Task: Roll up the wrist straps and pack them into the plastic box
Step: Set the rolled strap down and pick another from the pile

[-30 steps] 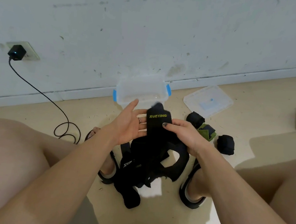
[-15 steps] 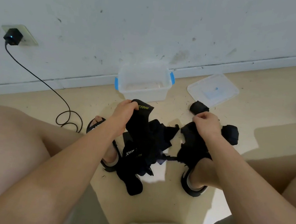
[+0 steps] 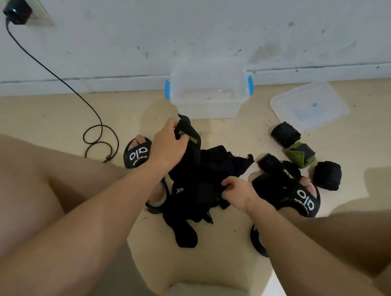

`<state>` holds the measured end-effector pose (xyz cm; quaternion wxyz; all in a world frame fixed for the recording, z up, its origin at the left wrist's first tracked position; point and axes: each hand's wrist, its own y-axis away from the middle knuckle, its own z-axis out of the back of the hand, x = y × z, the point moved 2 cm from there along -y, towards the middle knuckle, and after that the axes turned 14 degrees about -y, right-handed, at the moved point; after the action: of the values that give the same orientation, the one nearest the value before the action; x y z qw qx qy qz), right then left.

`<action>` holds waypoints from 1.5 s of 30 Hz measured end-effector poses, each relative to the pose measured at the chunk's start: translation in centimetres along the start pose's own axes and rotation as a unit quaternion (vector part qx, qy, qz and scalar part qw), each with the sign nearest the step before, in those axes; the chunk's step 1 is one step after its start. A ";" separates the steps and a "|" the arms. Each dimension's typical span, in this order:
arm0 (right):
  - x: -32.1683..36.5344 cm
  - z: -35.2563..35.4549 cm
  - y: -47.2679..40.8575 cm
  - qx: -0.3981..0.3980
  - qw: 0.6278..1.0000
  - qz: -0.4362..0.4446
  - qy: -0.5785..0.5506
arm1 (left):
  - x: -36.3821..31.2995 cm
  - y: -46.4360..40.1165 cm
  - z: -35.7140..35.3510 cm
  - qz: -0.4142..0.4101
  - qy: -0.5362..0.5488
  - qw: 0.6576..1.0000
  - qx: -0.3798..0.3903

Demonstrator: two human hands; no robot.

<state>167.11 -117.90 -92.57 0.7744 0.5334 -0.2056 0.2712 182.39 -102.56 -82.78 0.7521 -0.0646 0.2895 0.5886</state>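
A clear plastic box [image 3: 207, 106] with blue clips stands by the wall, open. My left hand [image 3: 167, 144] grips the top end of a black wrist strap [image 3: 189, 147] with yellow lettering and holds it up in front of the box. The strap hangs down into a tangle of black straps [image 3: 213, 173] on the floor between my feet. My right hand [image 3: 236, 192] pinches black strap fabric low in that tangle. Rolled black straps [image 3: 285, 133] [image 3: 327, 175] and a green one [image 3: 300, 153] lie on the floor to the right.
The box lid [image 3: 309, 106] lies flat at the back right. A black cable [image 3: 82, 100] runs from a wall plug [image 3: 17, 10] and coils on the floor at the left. My sandalled feet [image 3: 138, 153] [image 3: 304, 199] flank the pile.
My right hand has moved from the right side of the pile to its middle and lower. My left hand keeps holding the lettered strap up. The camera has tilted down.
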 end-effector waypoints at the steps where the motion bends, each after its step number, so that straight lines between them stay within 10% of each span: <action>1: -0.6 -0.9 -0.7 0.016 1.000 -0.011 -0.002 | 0.5 -0.1 0.0 -0.008 -0.034 0.999 -0.003; 10: -2.4 -4.5 -6.3 -0.010 0.998 -0.026 -0.056 | 2.3 -2.3 -1.4 -0.090 -0.122 0.988 0.035; 28: -1.8 -7.5 -9.0 0.111 0.985 -0.086 -0.102 | 6.8 -2.9 -3.9 0.012 -0.085 0.994 0.066; 45: 5.1 -0.9 -4.4 -0.016 0.997 0.032 -0.062 | 4.4 -1.6 -1.3 -0.044 -0.101 0.993 0.047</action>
<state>173.87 -117.27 -92.92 0.7595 0.5301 -0.2743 0.2586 184.02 -99.90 -86.45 0.8046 0.0180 0.2362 0.5446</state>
